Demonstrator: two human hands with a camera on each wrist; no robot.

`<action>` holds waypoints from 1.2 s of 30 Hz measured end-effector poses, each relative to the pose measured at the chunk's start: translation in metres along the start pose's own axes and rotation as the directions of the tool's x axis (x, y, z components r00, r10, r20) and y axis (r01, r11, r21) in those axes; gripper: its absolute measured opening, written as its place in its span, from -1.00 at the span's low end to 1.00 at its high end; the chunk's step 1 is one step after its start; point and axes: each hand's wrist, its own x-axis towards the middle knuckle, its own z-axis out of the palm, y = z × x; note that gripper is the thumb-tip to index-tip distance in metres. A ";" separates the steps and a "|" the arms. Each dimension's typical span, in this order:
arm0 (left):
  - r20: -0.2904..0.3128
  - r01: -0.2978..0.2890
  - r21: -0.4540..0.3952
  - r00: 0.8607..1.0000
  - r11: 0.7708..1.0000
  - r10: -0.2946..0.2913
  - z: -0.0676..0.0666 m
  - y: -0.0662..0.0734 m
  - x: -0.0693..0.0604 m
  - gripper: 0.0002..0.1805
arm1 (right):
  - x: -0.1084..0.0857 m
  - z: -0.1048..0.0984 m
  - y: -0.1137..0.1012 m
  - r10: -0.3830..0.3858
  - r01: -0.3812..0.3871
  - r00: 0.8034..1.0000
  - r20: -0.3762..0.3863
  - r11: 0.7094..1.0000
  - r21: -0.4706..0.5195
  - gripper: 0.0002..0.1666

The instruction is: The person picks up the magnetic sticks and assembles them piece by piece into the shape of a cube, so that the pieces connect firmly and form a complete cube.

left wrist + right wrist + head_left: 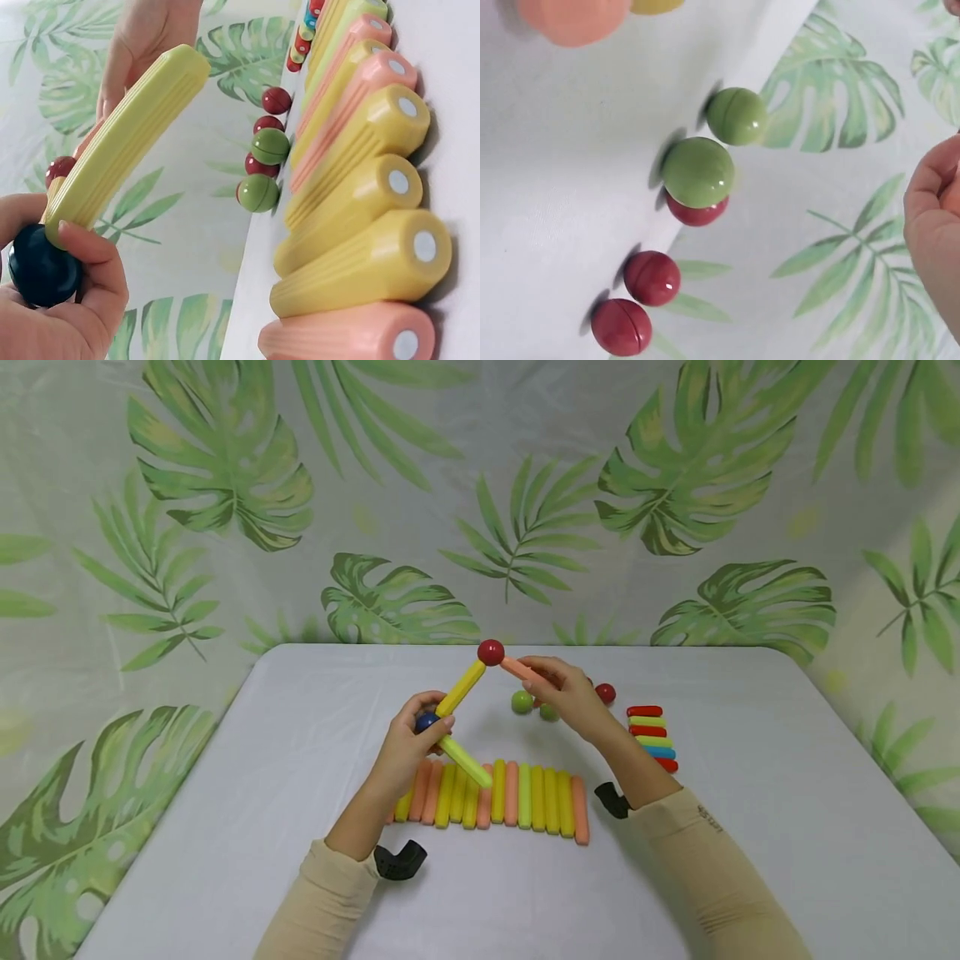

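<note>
My left hand (411,739) grips a dark blue ball (45,264) that joins a yellow stick (461,689) and a yellow-green stick (131,139). At the upper end of the yellow stick sits a red ball (491,652). From that ball a pink stick (517,668) slopes down to the right, its other end pinched by my right hand (573,697). The joined pieces are held up above the table. In the right wrist view only part of the right hand shows at the edge, with a bit of the pink stick.
A row of yellow, pink and yellow-green sticks (538,799) lies below the hands. Green balls (698,172) and red balls (652,278) rest behind the right hand. Short red, yellow-green and blue sticks (647,732) lie at the right. A leaf-patterned cloth (405,510) hangs behind the white table (247,827).
</note>
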 end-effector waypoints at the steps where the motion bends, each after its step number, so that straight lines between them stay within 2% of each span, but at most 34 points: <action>1: -0.008 0.016 0.007 1.000 1.000 -0.016 -0.001 -0.003 0.002 -0.61 | 0.004 0.001 0.002 0.006 -0.006 1.000 0.011 1.000 0.013 -0.53; 7: 0.005 0.105 0.002 0.995 0.995 -0.105 -0.004 -0.010 0.010 -0.52 | 0.027 0.008 0.009 0.095 -0.099 0.995 0.044 0.990 0.100 -0.57; 13: 0.024 0.191 -0.015 0.981 0.981 -0.191 -0.008 -0.015 0.023 -0.46 | 0.052 0.018 0.012 0.119 -0.124 0.992 0.046 0.985 0.117 -0.59; 16: 0.027 0.233 0.038 0.972 0.972 -0.234 -0.009 -0.018 0.033 -0.43 | 0.061 0.021 0.015 0.144 -0.148 0.988 0.050 0.984 0.097 -0.58; 18: 0.025 0.249 0.112 0.967 0.962 -0.253 -0.010 -0.020 0.039 -0.41 | 0.065 0.023 0.019 0.162 -0.166 0.986 0.046 0.982 0.094 -0.59; 20: 0.021 0.249 0.220 0.965 0.943 -0.260 -0.010 -0.022 0.044 -0.40 | 0.068 0.025 0.021 0.171 -0.174 0.984 0.040 0.981 0.087 -0.60; 23: 0.032 0.214 0.423 0.968 0.881 -0.250 -0.012 -0.024 0.051 -0.38 | 0.070 0.027 0.023 0.175 -0.178 0.984 0.040 0.981 0.073 -0.62; 26: 0.048 0.183 0.585 0.965 0.790 -0.259 -0.014 -0.023 0.058 -0.34 | 0.069 0.029 0.022 0.152 -0.156 0.986 0.062 0.986 0.056 -0.64; 28: 0.056 0.167 0.651 0.962 0.740 -0.266 -0.015 -0.021 0.062 -0.30 | 0.068 0.030 0.021 0.136 -0.140 0.988 0.074 0.989 0.050 -0.63; 29: 0.055 0.162 0.672 0.962 0.723 -0.267 -0.014 -0.019 0.065 -0.27 | 0.068 0.031 0.020 0.126 -0.131 0.989 0.081 0.990 0.049 -0.63; 30: 0.045 0.151 0.696 0.967 0.702 -0.252 -0.014 -0.017 0.067 -0.23 | 0.068 0.032 0.020 0.116 -0.121 0.989 0.088 0.991 0.049 -0.63; 32: 0.015 0.106 0.741 0.985 0.663 -0.175 -0.013 -0.012 0.073 -0.15 | 0.068 0.032 0.020 0.113 -0.118 0.990 0.089 0.992 0.052 -0.64; 34: 0.009 0.022 0.778 0.999 0.628 -0.047 -0.012 -0.007 0.081 -0.12 | 0.069 0.033 0.021 0.119 -0.125 0.989 0.092 0.990 0.062 -0.64; 35: 0.017 -0.029 0.800 1.000 0.599 0.025 -0.010 -0.005 0.085 -0.12 | 0.069 0.033 0.021 0.119 -0.125 0.988 0.096 0.990 0.066 -0.63; 36: 0.037 -0.083 0.825 0.995 0.559 0.094 -0.009 -0.003 0.089 -0.14 | 0.069 0.033 0.022 0.120 -0.127 0.988 0.098 0.990 0.068 -0.63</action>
